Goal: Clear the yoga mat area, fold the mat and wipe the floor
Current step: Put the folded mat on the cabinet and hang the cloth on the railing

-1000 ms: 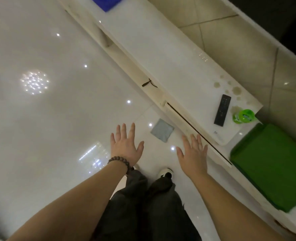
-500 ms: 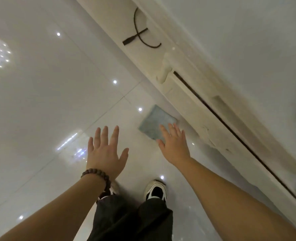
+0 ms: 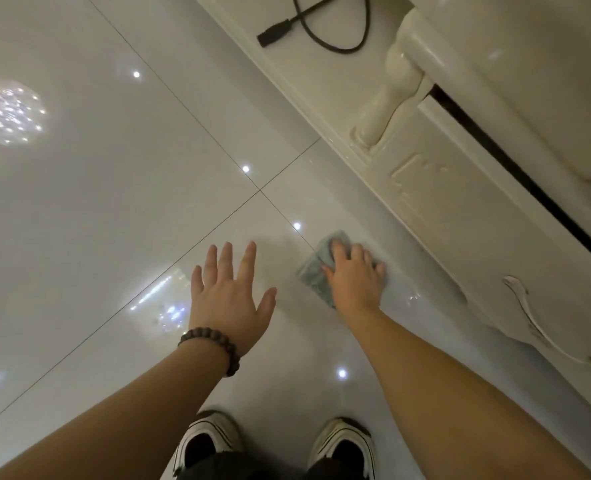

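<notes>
A small grey-blue cloth [image 3: 313, 277] lies on the glossy white tiled floor [image 3: 114, 202], close to the base of a cream cabinet. My right hand [image 3: 353, 277] rests on top of the cloth, fingers curled over it, covering most of it. My left hand [image 3: 230, 299], with a bead bracelet on the wrist, hovers open above the bare floor to the left of the cloth, fingers spread and holding nothing. The yoga mat is out of view.
A low cream cabinet [image 3: 443, 188] with a carved leg and a curved drawer handle runs along the right side. A black cable [image 3: 322, 32] lies on its lower shelf. My two shoes [image 3: 273, 441] stand at the bottom of the view.
I have bent down closer to the floor. My right hand moved forward from just short of the cloth and now lies on it. The cabinet top with its remote and green items has left the view.
</notes>
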`<action>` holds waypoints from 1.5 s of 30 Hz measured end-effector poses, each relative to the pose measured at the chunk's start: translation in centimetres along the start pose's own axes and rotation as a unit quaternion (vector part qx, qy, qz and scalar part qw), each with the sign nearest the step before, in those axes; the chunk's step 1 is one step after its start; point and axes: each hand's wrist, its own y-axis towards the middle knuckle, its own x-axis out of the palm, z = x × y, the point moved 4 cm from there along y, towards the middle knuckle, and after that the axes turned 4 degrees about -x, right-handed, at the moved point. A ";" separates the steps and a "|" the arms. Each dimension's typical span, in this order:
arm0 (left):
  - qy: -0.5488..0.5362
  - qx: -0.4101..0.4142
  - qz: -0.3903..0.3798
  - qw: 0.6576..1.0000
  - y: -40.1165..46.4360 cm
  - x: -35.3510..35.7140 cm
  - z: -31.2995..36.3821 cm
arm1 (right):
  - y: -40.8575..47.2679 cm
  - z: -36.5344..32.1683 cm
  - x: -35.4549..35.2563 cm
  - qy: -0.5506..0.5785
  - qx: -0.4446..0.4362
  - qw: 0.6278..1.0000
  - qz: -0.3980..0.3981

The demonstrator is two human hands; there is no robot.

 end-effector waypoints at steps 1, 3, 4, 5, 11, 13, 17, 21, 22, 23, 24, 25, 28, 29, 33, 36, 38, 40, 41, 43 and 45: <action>-0.004 0.000 0.000 1.000 -0.5 -0.9 0.1 | -0.6 -0.2 -0.7 0.022 -0.003 1.000 -0.012; -0.013 0.000 0.004 1.000 -2.0 -3.3 0.3 | -2.1 -0.9 -3.9 0.076 -0.013 0.997 0.012; -0.015 0.000 0.008 1.000 -3.1 -4.9 0.4 | -3.3 -1.2 -6.1 0.103 -0.027 0.994 0.039; -0.015 0.000 0.011 1.000 -4.4 -6.7 0.5 | -4.6 -1.6 -8.6 0.119 -0.046 0.990 0.061; -0.018 0.007 0.024 1.000 -14.9 -23.3 2.4 | -13.8 -3.3 -29.8 0.103 -0.114 0.972 0.178; -0.026 0.009 0.043 0.999 -18.7 -30.1 3.3 | -17.1 -3.6 -37.8 0.106 -0.104 0.969 0.196; -0.033 0.044 0.099 0.994 -27.0 -42.2 5.3 | -24.4 -4.0 -53.1 0.100 -0.094 0.960 0.243; -0.084 0.060 0.170 0.980 -33.7 -51.5 6.6 | -31.9 -3.2 -64.1 0.079 -0.082 0.956 0.269; -0.095 0.068 0.192 0.974 -35.1 -53.3 6.9 | -33.6 -3.0 -66.0 0.074 -0.084 0.952 0.284; -0.102 0.077 0.210 0.969 -36.4 -55.0 7.2 | -35.2 -2.7 -67.7 0.067 -0.084 0.948 0.299; -0.103 0.086 0.225 0.965 -37.7 -56.4 7.6 | -36.8 -2.4 -69.1 0.061 -0.080 0.945 0.312; -0.103 0.093 0.236 0.962 -38.7 -57.5 8.0 | -38.1 -2.0 -70.3 0.057 -0.074 0.942 0.324; -0.100 0.117 0.256 0.954 -41.3 -59.8 9.3 | -41.6 -1.0 -72.8 0.051 -0.062 0.930 0.360; -0.094 0.124 0.258 0.953 -41.9 -60.3 9.8 | -42.6 -0.7 -73.4 0.052 -0.058 0.925 0.372; -0.071 0.158 0.254 0.952 -44.3 -61.1 12.6 | -45.9 0.7 -74.8 0.062 -0.018 0.920 0.386; -0.051 0.192 0.247 0.949 -45.8 -61.1 14.9 | -48.3 1.9 -74.9 0.064 0.021 0.923 0.379; -0.038 0.219 0.244 0.944 -46.6 -61.0 16.2 | -49.9 2.6 -74.7 0.071 0.043 0.920 0.382; -0.031 0.248 0.237 0.939 -47.2 -60.9 17.2 | -51.3 3.3 -74.3 0.082 0.069 0.920 0.377; -0.026 0.263 0.233 0.936 -47.5 -60.8 17.7 | -52.1 3.6 -74.0 0.084 0.082 0.918 0.378; -0.011 0.293 0.226 0.929 -48.1 -60.5 18.6 | -53.6 4.1 -73.5 0.085 0.107 0.908 0.396; 0.008 0.325 0.220 0.920 -48.7 -60.2 19.4 | -55.3 4.5 -72.9 0.086 0.147 0.895 0.413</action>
